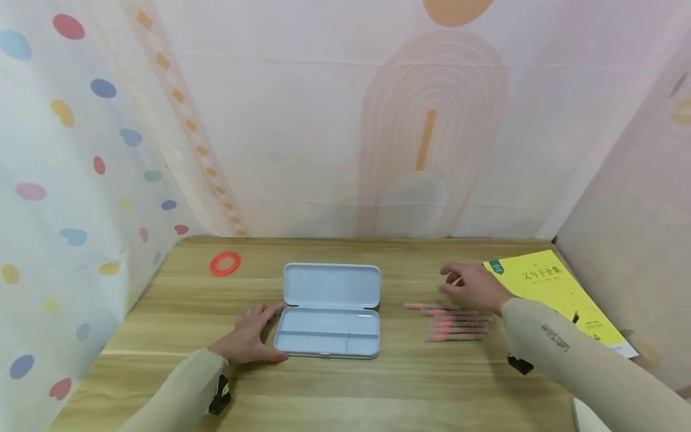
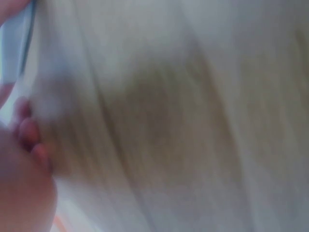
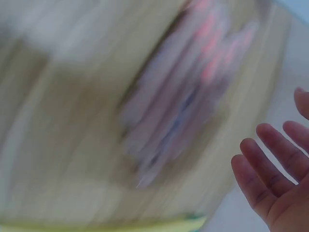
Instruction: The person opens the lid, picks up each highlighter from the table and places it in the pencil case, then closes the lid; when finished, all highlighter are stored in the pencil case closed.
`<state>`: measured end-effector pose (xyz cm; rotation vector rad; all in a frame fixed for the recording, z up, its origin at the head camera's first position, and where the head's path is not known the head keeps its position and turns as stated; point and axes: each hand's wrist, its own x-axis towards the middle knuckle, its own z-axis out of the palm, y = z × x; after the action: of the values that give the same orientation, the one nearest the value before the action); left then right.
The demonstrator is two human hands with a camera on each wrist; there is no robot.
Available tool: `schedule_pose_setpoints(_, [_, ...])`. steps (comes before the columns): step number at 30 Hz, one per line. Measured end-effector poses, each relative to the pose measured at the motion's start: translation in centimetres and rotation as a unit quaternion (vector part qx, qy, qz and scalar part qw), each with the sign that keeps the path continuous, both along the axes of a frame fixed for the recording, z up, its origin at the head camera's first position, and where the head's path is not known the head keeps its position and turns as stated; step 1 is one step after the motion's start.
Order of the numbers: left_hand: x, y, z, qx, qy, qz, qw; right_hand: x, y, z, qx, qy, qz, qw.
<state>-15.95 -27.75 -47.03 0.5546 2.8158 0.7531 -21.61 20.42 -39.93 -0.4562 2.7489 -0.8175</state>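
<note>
A pale blue pencil case (image 1: 327, 342) lies on the table with its lid (image 1: 332, 285) raised back; its lower half is divided into compartments. My left hand (image 1: 251, 336) holds the case by its left end, thumb near the front corner and index finger near the hinge. Part of that end also shows in the left wrist view, between thumb and finger. To the right of the case lie several slim pens (image 1: 459, 329) with pink parts, roughly side by side. Just behind them hovers my right hand (image 1: 475, 285), holding nothing, its fingers (image 3: 270, 166) loosely extended in the right wrist view.
An orange-red ring (image 1: 225, 263) lies at the back left of the table (image 1: 324, 396). A yellow book (image 1: 561, 300) is at the right, partly behind my right forearm. The corner of a white object (image 1: 588, 417) shows at the front right. Patterned curtains (image 1: 297, 150) hang around the table.
</note>
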Motion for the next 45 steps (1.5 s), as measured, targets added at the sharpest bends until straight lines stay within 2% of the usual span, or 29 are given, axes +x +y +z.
schedule_pose_setpoints(6, [-0.2,-0.3,-0.1,0.004,-0.001,0.001,1.0,1.1,2.7,-0.4,0.101,0.039,0.027,0.9937])
schedule_pose_setpoints(11, [-0.1,-0.5,-0.1,0.006,-0.002,0.001,1.0,1.7,3.6,-1.2,0.14,0.052,0.034,0.9882])
schedule_pose_setpoints(19, [0.0,-0.8,-0.4,0.001,0.004,0.008,1.0,1.5,3.4,-2.1,0.14,0.068,0.046,0.9868])
schedule_pose_setpoints(33, [0.6,-0.1,-0.4,0.008,0.007,0.007,0.9999,1.3,2.0,-1.8,0.138,0.068,0.064,0.986])
schedule_pose_setpoints(45, [0.7,0.4,-0.5,0.012,0.015,0.009,0.9998,1.2,1.9,-2.7,0.132,0.085,0.079,0.9844])
